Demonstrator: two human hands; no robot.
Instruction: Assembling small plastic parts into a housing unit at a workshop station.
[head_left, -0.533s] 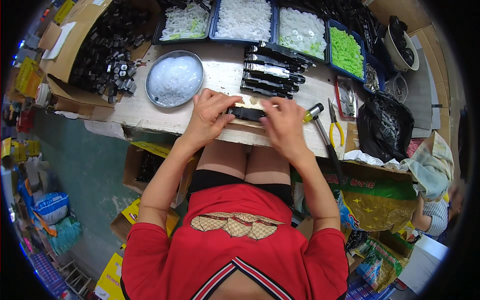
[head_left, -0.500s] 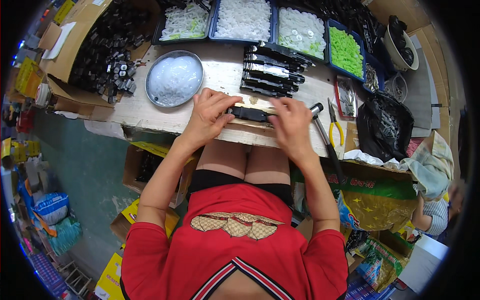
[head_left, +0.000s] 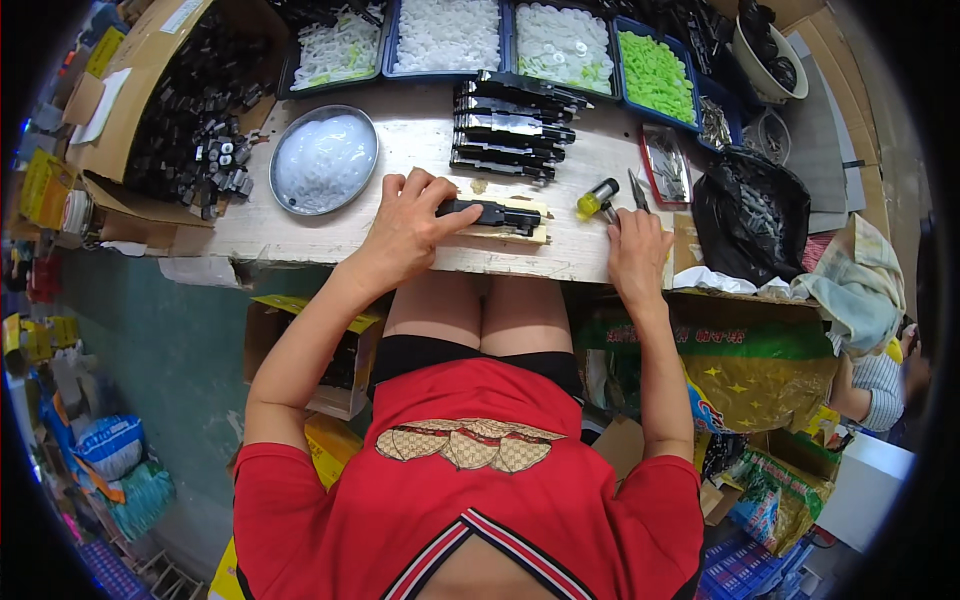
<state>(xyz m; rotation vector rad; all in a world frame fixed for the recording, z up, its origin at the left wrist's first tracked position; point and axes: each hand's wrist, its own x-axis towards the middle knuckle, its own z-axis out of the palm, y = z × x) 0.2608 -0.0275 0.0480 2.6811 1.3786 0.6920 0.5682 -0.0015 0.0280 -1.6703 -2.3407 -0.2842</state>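
Note:
My left hand presses a long black plastic part onto a pale wooden block near the table's front edge. Its thumb and fingers lie closed around the part's left end. To the right, my right hand is closed on the handle of a small hammer, just below the head. That head has a yellow face and a dark end, and rests at or just above the tabletop. Pliers lie beside it, only their jaws showing past my right fingers.
Behind the block, several similar black parts lie in a row. A round metal bowl of whitish material stands left. Trays of white pieces and green pieces line the back. A black bag sits right, a box of black pieces left.
My right hand has left the black part and moved right to the hammer, whose head has turned and shows its yellow face. My left hand remains on the part. The view has shifted slightly.

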